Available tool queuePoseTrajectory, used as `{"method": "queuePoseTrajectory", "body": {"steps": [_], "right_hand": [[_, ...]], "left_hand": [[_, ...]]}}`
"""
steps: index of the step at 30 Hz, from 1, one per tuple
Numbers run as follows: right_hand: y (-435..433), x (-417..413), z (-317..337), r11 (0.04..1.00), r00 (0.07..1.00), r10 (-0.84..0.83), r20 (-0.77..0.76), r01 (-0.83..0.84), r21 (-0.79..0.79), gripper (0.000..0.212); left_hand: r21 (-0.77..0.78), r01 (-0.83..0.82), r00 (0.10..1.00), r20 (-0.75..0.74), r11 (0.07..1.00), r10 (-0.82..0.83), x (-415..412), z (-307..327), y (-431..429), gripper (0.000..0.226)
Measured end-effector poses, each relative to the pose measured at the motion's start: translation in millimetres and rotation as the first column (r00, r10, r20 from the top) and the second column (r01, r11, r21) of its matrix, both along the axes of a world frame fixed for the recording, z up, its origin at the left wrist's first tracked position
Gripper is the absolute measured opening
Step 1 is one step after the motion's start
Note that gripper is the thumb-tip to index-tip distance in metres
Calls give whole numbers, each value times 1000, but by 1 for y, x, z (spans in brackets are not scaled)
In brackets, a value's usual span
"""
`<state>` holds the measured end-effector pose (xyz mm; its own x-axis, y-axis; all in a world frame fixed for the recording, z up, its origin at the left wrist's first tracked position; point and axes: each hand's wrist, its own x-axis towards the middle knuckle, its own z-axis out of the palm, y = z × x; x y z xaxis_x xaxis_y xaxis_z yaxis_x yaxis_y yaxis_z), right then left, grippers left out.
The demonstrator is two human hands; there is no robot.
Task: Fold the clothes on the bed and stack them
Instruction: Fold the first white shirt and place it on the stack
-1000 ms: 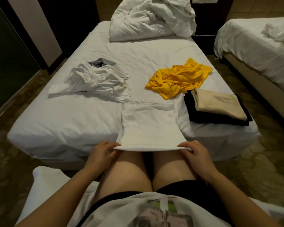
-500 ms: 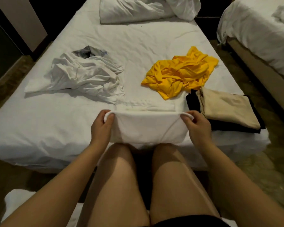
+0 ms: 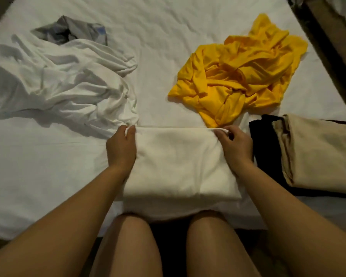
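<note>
A white garment (image 3: pixel 178 164) lies folded into a rectangle at the near edge of the bed (image 3: pixel 158 33). My left hand (image 3: pixel 121 148) pinches its far left corner and my right hand (image 3: pixel 235 147) pinches its far right corner. A crumpled yellow shirt (image 3: pixel 240 74) lies beyond my right hand. To the right sits a stack: a folded beige garment (image 3: pixel 320 152) on a folded black one (image 3: pixel 266 140). A crumpled white garment (image 3: pixel 64 82) lies at the left, with a grey one (image 3: pixel 70 31) partly under it.
My bare knees (image 3: pixel 168 240) are below the bed's near edge. A second bed's frame (image 3: pixel 332 39) runs along the upper right, with a dark gap between the beds.
Both hands carried the garment's near edge up and away over the rest of it, folding it in half onto the bed. The camera has tilted down and closer.
</note>
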<state>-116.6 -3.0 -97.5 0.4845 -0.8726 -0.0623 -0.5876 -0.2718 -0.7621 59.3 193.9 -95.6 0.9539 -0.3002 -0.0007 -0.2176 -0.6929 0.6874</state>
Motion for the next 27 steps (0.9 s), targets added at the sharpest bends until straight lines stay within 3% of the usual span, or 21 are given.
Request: {"method": "queuePoseTrajectory", "body": {"steps": [4,8,10,13,17,23,27], "right_hand": [[-3,-4,5,997,999,9,50,-13,70,19],[8,-18,20,978,995,-84,51,73,195,42],[25,-35,25,970,994,-105,31,95,224,50],[62,-66,28,969,993,-114,-36,119,217,48],[98,-91,22,982,991,-84,-105,100,157,21],[92,-96,13,986,983,-163,-81,161,-36,28],[88,-96,9,979,979,-201,-41,200,-29,30]], "left_hand": [[-45,-28,999,-30,999,27,2,4,1,31],[-88,-85,978,-197,992,67,-16,25,10,38],[-51,-64,980,-193,997,53,-34,32,26,43],[-3,-57,991,-124,998,56,-64,31,57,45],[-8,-85,994,-68,996,85,-91,20,79,25],[120,-72,997,2,990,73,-80,14,82,29],[203,-6,1000,2,979,5,-69,13,83,28]]}}
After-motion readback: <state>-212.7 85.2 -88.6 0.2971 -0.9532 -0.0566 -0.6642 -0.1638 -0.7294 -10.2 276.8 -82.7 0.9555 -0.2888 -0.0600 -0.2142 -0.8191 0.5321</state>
